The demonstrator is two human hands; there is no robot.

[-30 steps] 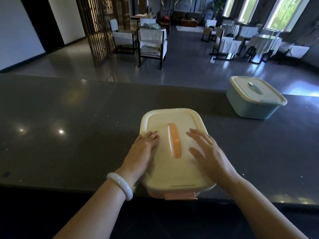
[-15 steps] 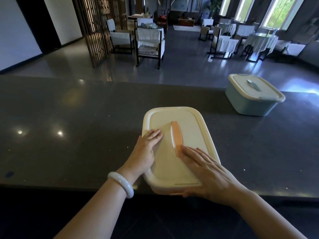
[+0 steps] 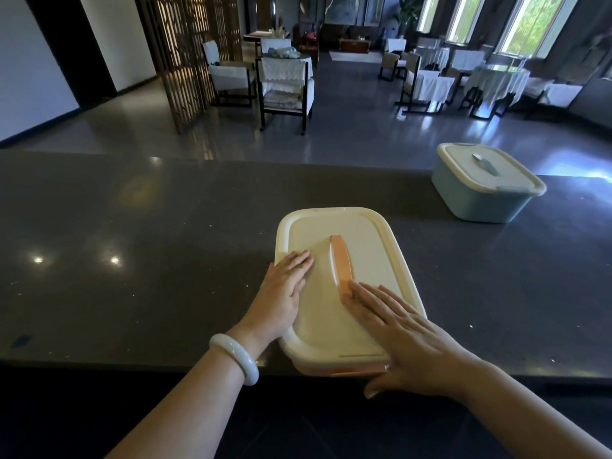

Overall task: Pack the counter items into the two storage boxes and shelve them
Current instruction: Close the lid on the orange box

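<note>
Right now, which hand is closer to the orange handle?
Right. The right hand touches the orange handle at its near end with its fingertips; the left hand lies flat on the lid beside it, apart.

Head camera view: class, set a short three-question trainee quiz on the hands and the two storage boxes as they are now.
1. True or false: the blue box has its lid on.
2. Which wrist wears the white bracelet? A left, B right.
3. The left hand and right hand lie flat on the cream lid. What colour is its handle?
Key: 1 true; 2 A; 3 orange.
</note>
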